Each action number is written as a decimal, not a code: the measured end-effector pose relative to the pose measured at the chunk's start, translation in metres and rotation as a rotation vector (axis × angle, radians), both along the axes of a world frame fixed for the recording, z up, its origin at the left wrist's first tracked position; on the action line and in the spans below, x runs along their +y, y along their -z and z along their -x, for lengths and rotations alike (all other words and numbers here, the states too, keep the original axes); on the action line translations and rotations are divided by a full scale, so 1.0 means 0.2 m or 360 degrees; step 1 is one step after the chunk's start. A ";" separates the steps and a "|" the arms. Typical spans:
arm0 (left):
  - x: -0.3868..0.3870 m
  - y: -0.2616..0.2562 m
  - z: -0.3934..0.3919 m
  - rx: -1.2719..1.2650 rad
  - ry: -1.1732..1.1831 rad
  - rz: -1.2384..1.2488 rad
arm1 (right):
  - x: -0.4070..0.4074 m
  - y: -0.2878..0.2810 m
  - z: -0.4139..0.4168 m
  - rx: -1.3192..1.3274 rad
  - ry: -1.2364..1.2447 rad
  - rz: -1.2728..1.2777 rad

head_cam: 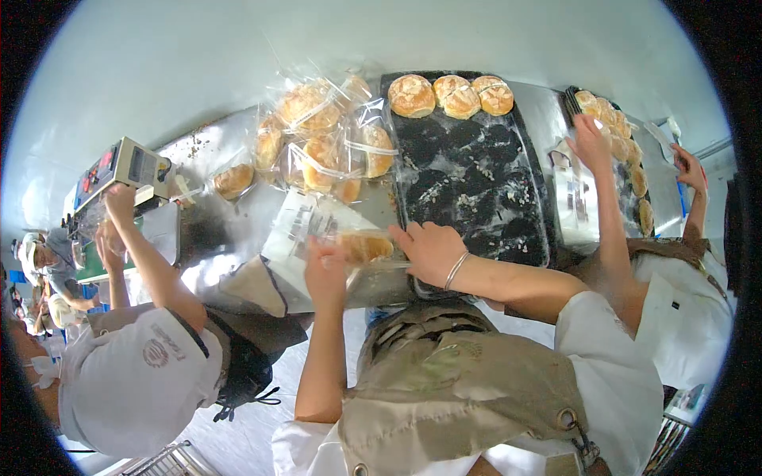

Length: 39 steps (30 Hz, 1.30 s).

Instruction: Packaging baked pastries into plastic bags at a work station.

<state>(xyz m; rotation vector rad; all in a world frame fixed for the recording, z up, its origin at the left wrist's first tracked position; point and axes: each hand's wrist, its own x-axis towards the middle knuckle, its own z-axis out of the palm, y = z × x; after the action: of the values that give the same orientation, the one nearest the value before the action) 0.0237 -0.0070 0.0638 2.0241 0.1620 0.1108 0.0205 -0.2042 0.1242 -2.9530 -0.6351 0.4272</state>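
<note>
Before me a bread roll in a clear plastic bag [364, 246] lies between my two hands, above the near edge of the steel table. My left hand [326, 268] is closed on the bag's left side, slightly blurred. At the bag's right end is my right hand [433, 253], wearing metal bangles; its fingers touch the plastic, but their grip is unclear. A stack of flat clear bags [297, 229] lies just behind my left hand. Beyond it sits a pile of bagged rolls [321, 154]. The black baking tray [470, 178] to the right holds several unbagged rolls [412, 96] along its far edge.
At left, a co-worker's hands [113, 220] are at a sealing machine [122, 169]. One bagged roll [233, 180] lies apart. A folded cloth [256, 285] rests at the near edge. Another co-worker's hand [590, 143] reaches to a second tray of rolls [622, 134] at right.
</note>
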 end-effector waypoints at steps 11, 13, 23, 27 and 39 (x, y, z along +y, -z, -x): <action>0.07 -0.04 0.04 0.0067 -0.0180 0.0282 | 0.14 -0.03 0.05 0.0097 0.0250 -0.0175; -0.02 -0.13 0.08 0.0040 -0.0141 0.0677 | 0.21 -0.01 0.09 -0.0007 0.0080 -0.0246; 0.35 -0.12 -0.24 -0.0232 -0.0816 0.0487 | 0.22 -0.31 -0.07 -0.0008 0.0163 -0.0314; 0.68 -0.31 -0.48 -0.0353 -0.0896 0.0263 | -0.15 -0.30 -0.15 -0.0201 0.0428 -0.0292; 0.03 0.33 0.10 0.0269 0.0625 -0.1534 | -0.93 0.21 -0.30 -0.0133 0.1270 -0.0080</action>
<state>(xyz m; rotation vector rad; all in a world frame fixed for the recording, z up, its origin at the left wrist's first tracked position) 0.0041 -0.0015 -0.0022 2.9811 -0.2375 -0.2879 0.0802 -0.3912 0.0818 -2.8644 0.5250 0.1958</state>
